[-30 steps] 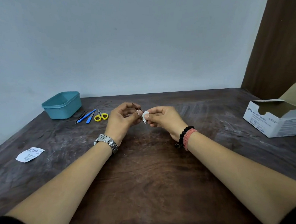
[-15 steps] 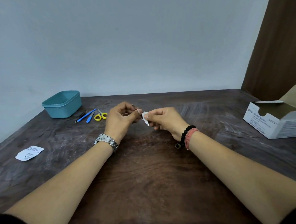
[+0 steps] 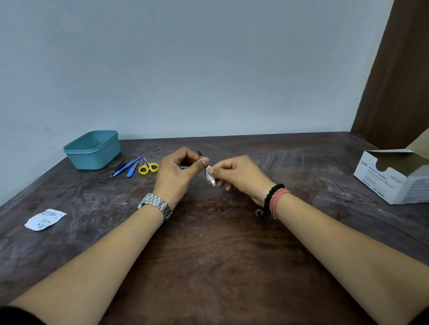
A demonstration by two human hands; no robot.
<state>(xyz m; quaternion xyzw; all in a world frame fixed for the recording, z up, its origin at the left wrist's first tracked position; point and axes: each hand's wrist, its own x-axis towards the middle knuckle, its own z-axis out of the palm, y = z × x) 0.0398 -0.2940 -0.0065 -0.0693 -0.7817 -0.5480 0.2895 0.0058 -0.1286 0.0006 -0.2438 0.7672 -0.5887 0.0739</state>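
Metal tool [image 3: 210,179]: was held in the air over the middle of the bench, between both hands, slanting from a dark tip down to a silver end with a hole; too small in view to tell whether it was a clipper or a folding blade.
Bench [image 3: 214,262]: lay hard under the hands; a dropped tool would likely have bounced or skidded toward the near edge.
Box [image 3: 397,176]: stood open, well apart on the right; only a wide swing of the right forearm could have knocked it.
Tub [image 3: 92,159]: sat far left, away from the work; little danger there.
Left hand [image 3: 176,174]: its grip was closed on the metal tool's upper part, thumb on top; a thumb sliding toward the tip could have been nicked.
Right hand [image 3: 239,176]: its grip pinched the lower part; pulling too hard against the left hand could have sprung the tool free.
Scissors [image 3: 148,167]: lay near the left hand, beside the blue-handled tools [image 3: 129,166]; a sweeping wrist could have scattered them.
Wrapper [image 3: 45,220]: lay flat near the left edge; a sleeve could have brushed it off.
Dark tip [image 3: 200,153]: poked above the left thumb; the likeliest part to catch a finger.
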